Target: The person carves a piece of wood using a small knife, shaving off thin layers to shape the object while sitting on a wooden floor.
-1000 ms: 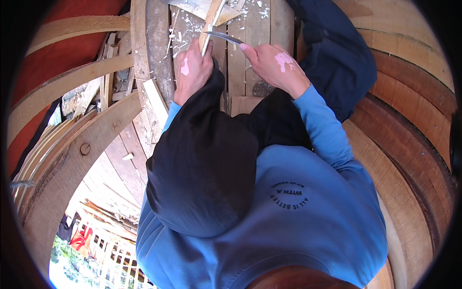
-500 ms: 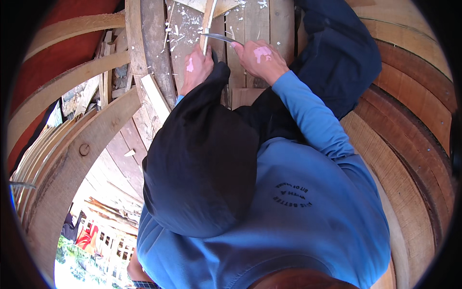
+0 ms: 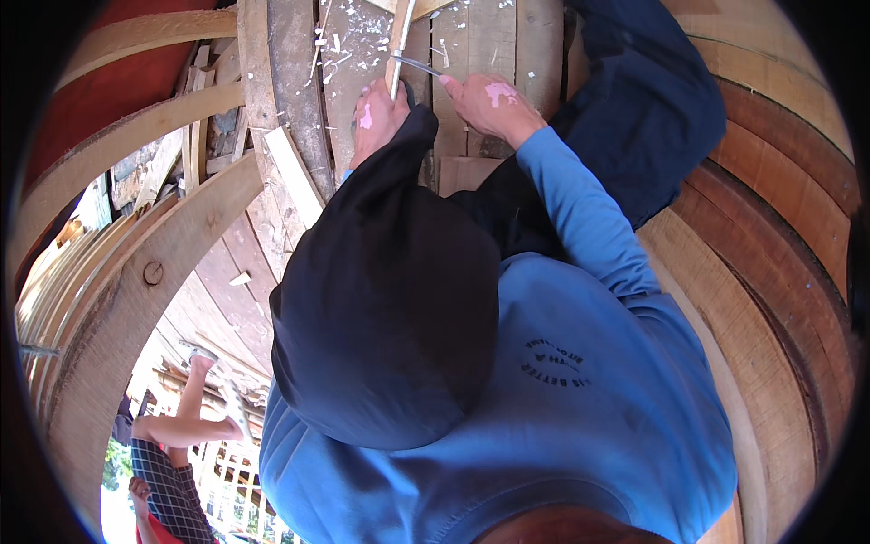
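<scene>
- Head view, far left: a curved wooden rib [image 3: 172, 236] stands below a red sheet [image 3: 109, 100].
- Lower left: another person's bare legs [image 3: 188, 431] show below checked shorts [image 3: 168, 480].
- A small wood chip [image 3: 240, 278] lies near the left edge of the plank floor [image 3: 227, 313], beside the rib.
- Next, a pale wood strip [image 3: 294, 177] lies slantwise, also toward the floor's left edge.
- White shavings [image 3: 336, 42] are scattered over the planks around the work.
- The left hand [image 3: 379, 118] is clenched round the near end of the stick [image 3: 399, 41], which points away over a pale board [image 3: 430, 7].
- The knife [image 3: 419, 65] crosses to the stick just beyond that hand; whether its edge bites, I cannot tell.
- The right hand [image 3: 494, 104] grips the knife, its handle hidden in the fist.
- Far right: long curved boards [image 3: 779, 245] form a wall.
</scene>
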Tool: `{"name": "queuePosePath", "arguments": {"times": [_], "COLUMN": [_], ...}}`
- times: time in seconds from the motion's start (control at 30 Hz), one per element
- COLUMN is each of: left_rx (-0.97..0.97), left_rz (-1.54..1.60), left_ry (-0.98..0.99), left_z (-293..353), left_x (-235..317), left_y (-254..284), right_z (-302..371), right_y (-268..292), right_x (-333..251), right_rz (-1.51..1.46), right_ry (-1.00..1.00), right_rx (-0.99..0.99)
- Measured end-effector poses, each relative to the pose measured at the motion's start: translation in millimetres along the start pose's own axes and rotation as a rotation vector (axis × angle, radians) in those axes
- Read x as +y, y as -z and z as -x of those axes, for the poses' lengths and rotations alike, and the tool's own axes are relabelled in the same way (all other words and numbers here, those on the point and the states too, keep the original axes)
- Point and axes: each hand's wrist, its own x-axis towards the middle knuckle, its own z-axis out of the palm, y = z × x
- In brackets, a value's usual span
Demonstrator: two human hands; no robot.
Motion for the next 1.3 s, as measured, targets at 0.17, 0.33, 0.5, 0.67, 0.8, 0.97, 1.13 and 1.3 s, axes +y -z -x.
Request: {"name": "queuePosePath", "arguments": {"times": [0.17,0.33,0.5,0.67,0.8,0.97,1.13,1.3], "left_rx": [0.006,-0.016,0.120,-0.044,0.023,-0.010,-0.020,0.037], "left_rz": [-0.034,-0.022,-0.160,-0.061,-0.180,-0.234,-0.171,-0.147], "left_ry": [-0.057,-0.051,-0.296,-0.113,-0.257,-0.177,-0.114,-0.068], "left_z": [-0.9,-3.1,-3.0,-6.5,-7.1,-8.8,-10.2,-6.2], "left_x": [-5.3,-9.0,-25.8,-18.6,-31.4,-28.4,-18.7,-18.9], "left_y": [-2.3,-1.8,-15.2,-7.6,-16.9,-19.9,-12.1,-13.7], "right_z": [9.0,10.4,9.2,15.4,15.7,12.9,12.8,8.9], "right_y": [17.5,15.6,14.6,19.3,21.4,7.8,5.7,-13.5], "right_x": [-1.3,2.0,4.8,3.5,4.8,6.5,-4.0,-5.8], "right_rz": [0.049,0.052,0.040,0.076,0.090,0.109,0.111,0.095], "right_ry": [0.037,0.059,0.008,0.025,0.011,-0.078,-0.150,-0.147], "right_rx": [-0.011,0.012,-0.016,-0.049,-0.063,-0.026,-0.064,0.025]}}
